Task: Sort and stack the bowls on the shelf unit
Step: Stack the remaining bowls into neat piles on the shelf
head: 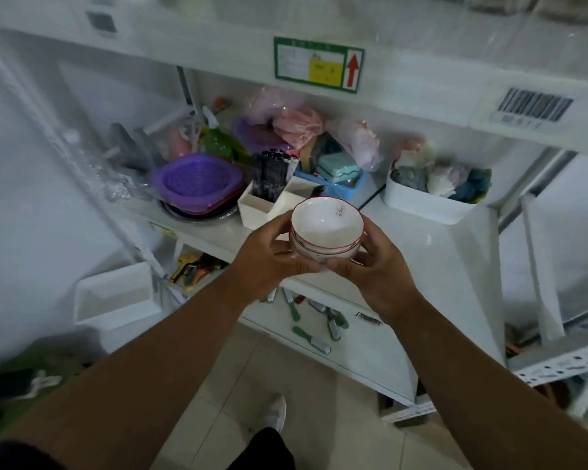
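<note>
**Stacked bowls held over the shelf edge, with little room to land**

The bowls (326, 228), a nested white stack with red rims, sit between both hands above the front edge of the middle shelf (431, 245). The left hand (265, 262) curls round the stack's left side and the right hand (375, 269) round its right, fingertips meeting beneath.

The top bowl looks slightly off-centre on those below. If the stack tilts as it goes down, it could slide off and break on the tiled floor (238, 385), since the stack hangs partly past the shelf edge.

Just behind the bowls stands a cream divided holder (265, 206) with dark utensils; pushing the stack straight back could knock it. Left of the bowls lie purple baskets (197, 181); behind them a blue basket (340, 188); to the right a white bin (428, 201) of cloths, with bare shelf between it and the bowls, the likeliest landing spot.

Below the bowls, a lower shelf (360, 344) carries scattered green-handled tools (311, 340). Above them, a shelf rail bears a green-bordered label (319, 64) and a barcode tag (537, 105). The room is dim and hazy.
</note>
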